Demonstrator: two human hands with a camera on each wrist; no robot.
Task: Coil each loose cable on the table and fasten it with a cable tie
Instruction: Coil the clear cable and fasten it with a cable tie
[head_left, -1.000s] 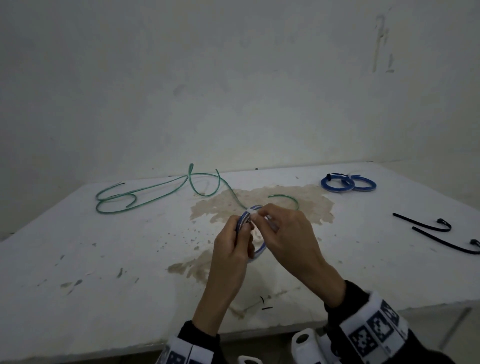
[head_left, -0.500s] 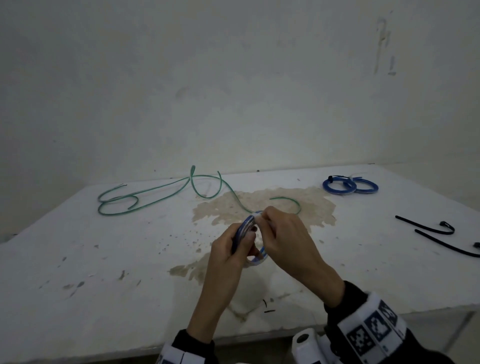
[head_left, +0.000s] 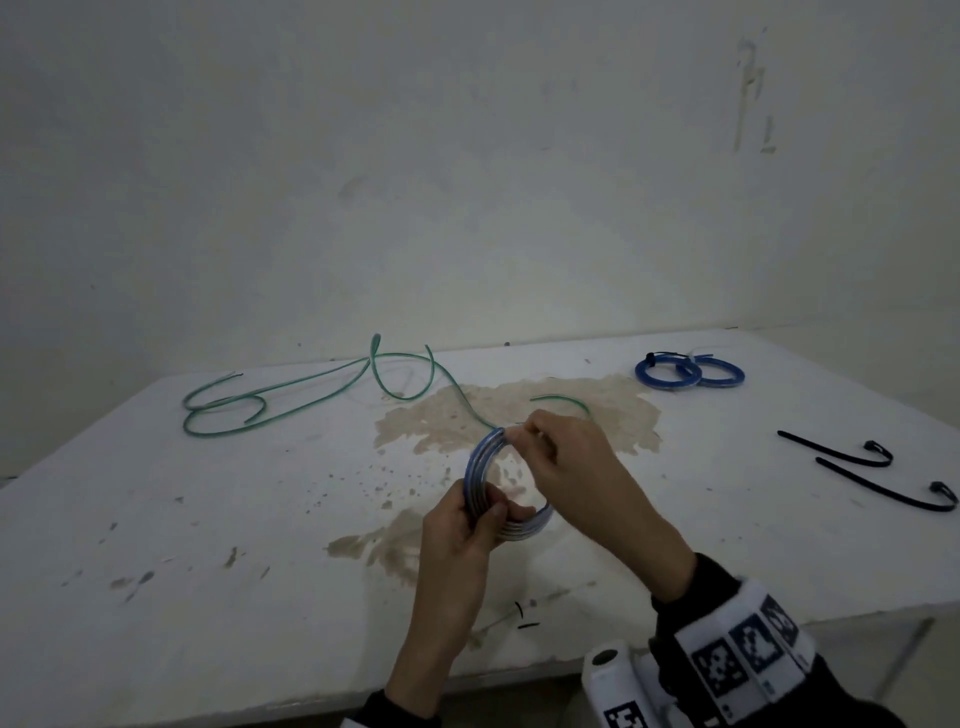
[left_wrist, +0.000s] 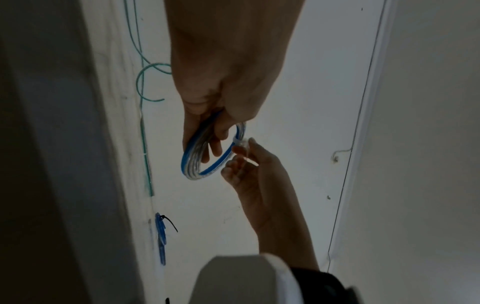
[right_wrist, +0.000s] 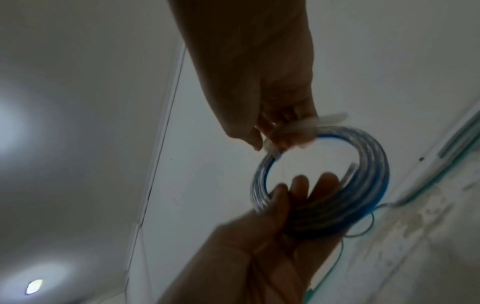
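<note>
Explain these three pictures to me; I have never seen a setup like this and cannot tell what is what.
No machine works here: a person wears three cameras. The wide picture comes from the head; the other two look along each wrist.

The left hand grips a coiled blue-and-clear cable. The right hand pinches a whitish cable tie wrapped round that coil.

On the stained white table lie a loose green cable, two blue coils with ties already on them, and two black cable ties.
</note>
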